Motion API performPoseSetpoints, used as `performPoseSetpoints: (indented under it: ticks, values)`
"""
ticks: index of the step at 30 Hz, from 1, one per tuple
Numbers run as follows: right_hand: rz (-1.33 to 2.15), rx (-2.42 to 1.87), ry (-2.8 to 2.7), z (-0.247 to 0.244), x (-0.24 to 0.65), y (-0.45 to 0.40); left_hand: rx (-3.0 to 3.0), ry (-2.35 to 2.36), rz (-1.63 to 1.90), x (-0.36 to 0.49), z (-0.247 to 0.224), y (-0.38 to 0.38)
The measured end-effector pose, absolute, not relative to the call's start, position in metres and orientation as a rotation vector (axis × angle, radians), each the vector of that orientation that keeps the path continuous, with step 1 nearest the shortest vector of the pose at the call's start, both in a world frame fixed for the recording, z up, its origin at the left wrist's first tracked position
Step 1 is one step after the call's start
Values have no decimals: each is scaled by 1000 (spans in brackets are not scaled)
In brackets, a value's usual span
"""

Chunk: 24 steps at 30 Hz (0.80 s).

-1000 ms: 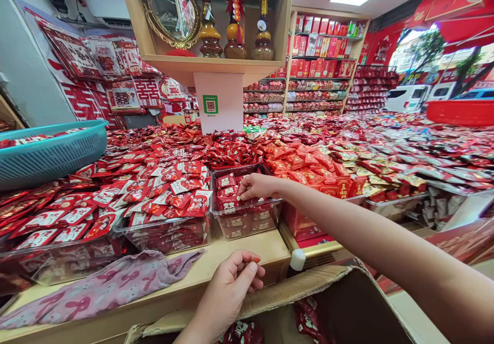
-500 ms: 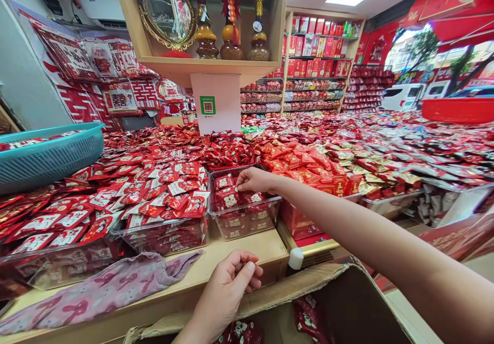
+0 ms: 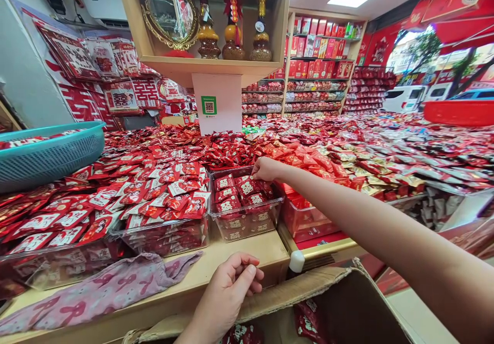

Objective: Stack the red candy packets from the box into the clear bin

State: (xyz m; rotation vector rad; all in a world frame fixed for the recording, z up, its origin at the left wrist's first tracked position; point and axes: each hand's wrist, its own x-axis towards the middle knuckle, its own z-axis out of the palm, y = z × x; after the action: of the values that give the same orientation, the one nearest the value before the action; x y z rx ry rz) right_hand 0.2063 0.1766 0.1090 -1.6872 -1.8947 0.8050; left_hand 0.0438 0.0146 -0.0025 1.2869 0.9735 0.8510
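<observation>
While red packets (image 3: 233, 195) are contained in the clear tub (image 3: 247, 225), its back right corner is reached into by the right hand (image 3: 264, 169), whose fingertips are bunched; whether a packet is gripped cannot be told. The left hand (image 3: 236, 278) is held well apart, loosely curled, in front of the tub near the carton (image 3: 304, 291). Before the tub, a bare strip of desk (image 3: 257, 250) is left up to its edge. The tub's left side is closely flanked by a heaped tray (image 3: 165, 237).
</observation>
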Motion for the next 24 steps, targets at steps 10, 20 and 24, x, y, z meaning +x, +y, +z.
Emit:
performPoseSetpoints:
  ticks: [10, 20, 24]
  values:
    - [781, -1727, -1849, 119, 210, 180, 1293, 983, 832, 44, -3, 14]
    - [1032, -1686, -1801, 96, 186, 166, 1298, 977, 830, 42, -6, 13]
    - [1213, -1667, -1752, 84, 173, 163, 1305, 974, 836, 43, -4, 13]
